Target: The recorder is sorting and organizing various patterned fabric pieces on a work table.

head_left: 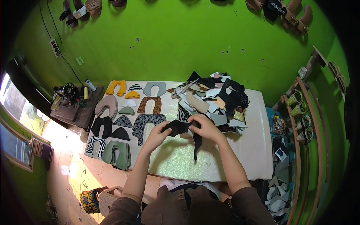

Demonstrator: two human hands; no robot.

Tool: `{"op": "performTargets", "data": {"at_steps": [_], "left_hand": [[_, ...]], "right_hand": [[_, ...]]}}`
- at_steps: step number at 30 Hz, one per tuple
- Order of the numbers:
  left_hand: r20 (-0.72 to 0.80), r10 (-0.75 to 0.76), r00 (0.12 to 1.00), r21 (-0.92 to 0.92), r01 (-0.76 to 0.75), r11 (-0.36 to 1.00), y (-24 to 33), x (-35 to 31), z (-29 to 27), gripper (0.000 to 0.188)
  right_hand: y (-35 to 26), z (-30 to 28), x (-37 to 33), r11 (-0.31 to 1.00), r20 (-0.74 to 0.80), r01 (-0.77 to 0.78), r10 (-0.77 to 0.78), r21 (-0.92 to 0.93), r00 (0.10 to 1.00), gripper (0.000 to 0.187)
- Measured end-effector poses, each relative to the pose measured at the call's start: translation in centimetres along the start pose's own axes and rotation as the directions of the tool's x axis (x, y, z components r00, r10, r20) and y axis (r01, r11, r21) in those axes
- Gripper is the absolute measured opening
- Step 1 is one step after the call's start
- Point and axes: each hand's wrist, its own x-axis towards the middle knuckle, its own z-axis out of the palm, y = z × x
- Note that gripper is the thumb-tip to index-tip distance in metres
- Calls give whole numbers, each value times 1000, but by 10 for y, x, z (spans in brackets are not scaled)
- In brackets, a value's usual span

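Note:
Both my hands hold a black scrap of leather-like material (177, 128) above the table's middle. My left hand (156, 135) pinches its left end between thumb and fingers. At the other end, my right hand (204, 127) grips it, and a narrow pointed strip hangs below those fingers. Just beyond my right hand rises a heap of mixed offcuts (202, 101) in black, white, grey, tan and zebra print. Left of my left hand lie cut U-shaped pieces, among them a dark patterned one (139, 127), a leopard-print one (150, 105) and a green stack (117, 154).
The pale table (240, 161) carries more sorted pieces, including yellow (116, 87) and zebra-print (96, 146) ones. A sewing machine (69, 92) stands at the left. To the right are a wooden shoe rack (300, 123) and floor scraps (278, 195); a green wall (187, 45) closes the back.

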Motion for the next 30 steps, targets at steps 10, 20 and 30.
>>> {"op": "performTargets", "data": {"at_steps": [10, 20, 30], "left_hand": [[-266, 219, 939, 272, -145, 951, 13, 10, 8, 16], [-409, 211, 888, -22, -241, 970, 9, 13, 0, 22], [-455, 277, 846, -38, -329, 944, 4, 0, -22, 20]], "right_hand": [[-33, -38, 7, 998, -148, 60, -56, 23, 987, 17], [-1, -44, 0, 969, -133, -199, 218, 143, 967, 23], [-37, -1, 16, 982, -488, 189, -160, 11, 858, 16]]}}
